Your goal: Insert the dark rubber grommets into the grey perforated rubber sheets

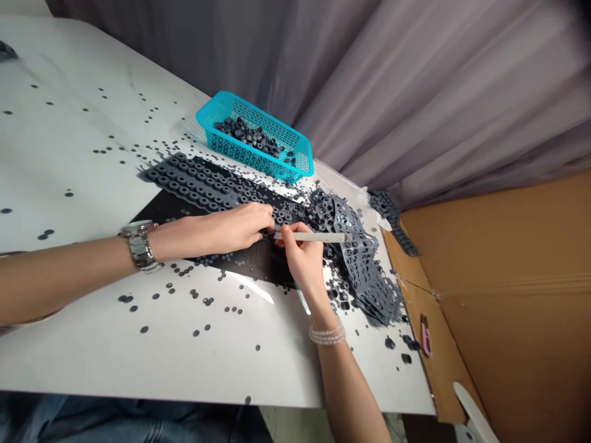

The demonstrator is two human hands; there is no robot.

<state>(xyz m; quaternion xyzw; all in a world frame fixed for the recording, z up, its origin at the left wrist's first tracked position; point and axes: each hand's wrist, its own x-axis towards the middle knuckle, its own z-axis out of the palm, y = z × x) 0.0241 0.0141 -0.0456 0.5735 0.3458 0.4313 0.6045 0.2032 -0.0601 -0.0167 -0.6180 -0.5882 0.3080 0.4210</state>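
Note:
A slim whitish stick-like tool (318,237) is gripped in my right hand (302,255), its left end reaching toward the fingertips of my left hand (244,226). My left hand is closed at the near edge of a dark grey moulded sheet (203,181) with rows of ring-shaped parts; its fingertips partly hide what they pinch. Under both hands lies a black mat (263,261). Right of my right hand, perforated grey sheets (364,264) lie crumpled in a heap. Small loose black rings (340,295) are scattered beside them.
A turquoise basket (258,163) behind the sheet holds many black ring parts (253,134). Small dark discs (196,333) litter the white table (92,363). At right are a pink-handled cutter (425,337) and a cardboard panel (508,277). A grey curtain (369,80) hangs behind.

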